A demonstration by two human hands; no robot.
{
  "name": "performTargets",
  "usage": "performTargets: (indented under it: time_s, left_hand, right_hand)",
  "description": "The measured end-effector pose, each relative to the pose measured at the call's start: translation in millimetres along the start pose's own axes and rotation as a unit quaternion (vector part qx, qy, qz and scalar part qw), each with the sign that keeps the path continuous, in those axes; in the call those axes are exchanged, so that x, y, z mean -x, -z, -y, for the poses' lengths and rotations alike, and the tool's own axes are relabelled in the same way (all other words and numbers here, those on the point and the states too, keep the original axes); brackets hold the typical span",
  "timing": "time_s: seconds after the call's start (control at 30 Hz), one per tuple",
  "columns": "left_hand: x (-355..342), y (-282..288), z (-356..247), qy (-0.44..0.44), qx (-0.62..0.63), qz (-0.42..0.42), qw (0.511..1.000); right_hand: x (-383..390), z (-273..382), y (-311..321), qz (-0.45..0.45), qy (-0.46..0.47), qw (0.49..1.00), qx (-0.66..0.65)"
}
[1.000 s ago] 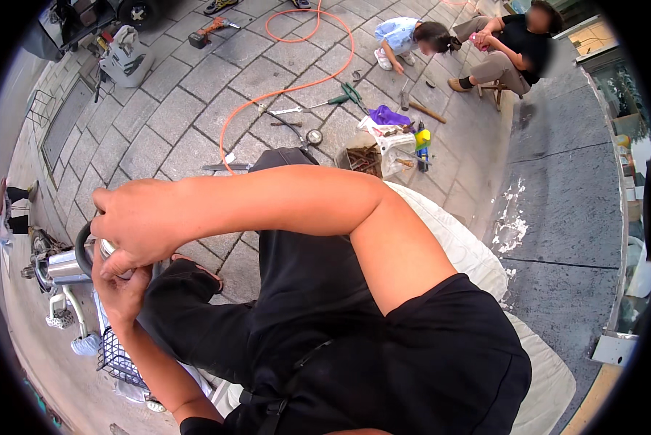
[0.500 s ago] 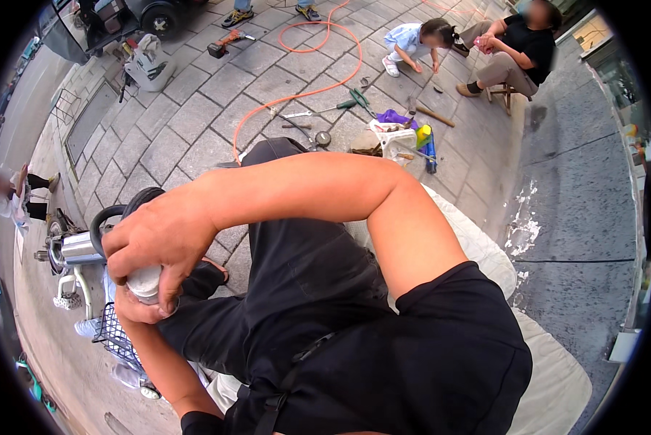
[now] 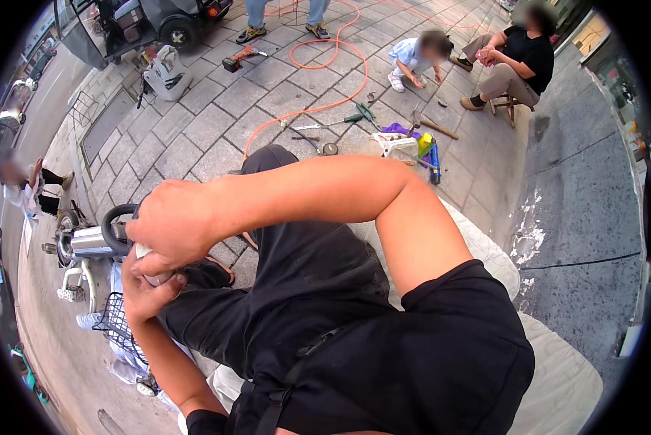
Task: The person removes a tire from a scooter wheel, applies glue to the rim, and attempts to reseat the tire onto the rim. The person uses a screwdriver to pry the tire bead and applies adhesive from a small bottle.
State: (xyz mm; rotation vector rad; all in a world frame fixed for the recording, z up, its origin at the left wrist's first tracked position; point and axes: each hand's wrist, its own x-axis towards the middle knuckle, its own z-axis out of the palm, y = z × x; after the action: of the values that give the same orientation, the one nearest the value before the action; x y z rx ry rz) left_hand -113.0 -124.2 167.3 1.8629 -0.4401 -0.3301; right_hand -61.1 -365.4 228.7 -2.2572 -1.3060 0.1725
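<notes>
My right hand (image 3: pixel 179 223) reaches across my body to the left, its fingers curled over the top of a small pale round thing (image 3: pixel 157 278). From below, my left hand (image 3: pixel 148 296) closes around the same thing, its thumb along the near side. Between the two hands only slivers of a whitish and greyish surface show, so its kind cannot be made out. Both hands are above my left leg, near a motor scooter's black handlebar grip (image 3: pixel 112 226).
On the paving ahead lie an orange hose (image 3: pixel 307 110), a hammer (image 3: pixel 439 129), green-handled shears (image 3: pixel 365 112), a pressure gauge (image 3: pixel 330 148) and a cordless tool (image 3: pixel 240 58). A child (image 3: pixel 416 61) crouches near a seated person (image 3: pixel 514 65). A wire basket (image 3: pixel 115 319) is at left.
My right hand has turned over the pale thing, covering more of its top, and my left thumb now lies across its near side. The whole view has shifted slightly.
</notes>
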Motion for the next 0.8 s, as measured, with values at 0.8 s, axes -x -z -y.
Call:
performTargets:
  time_s: [0.8]
  left_hand:
    - [-5.5,-26.0,-2.2,-0.048,-0.2,-0.168,0.964]
  right_hand:
    - [1.9,-26.0,4.5,0.049,-0.015,0.995,-0.082]
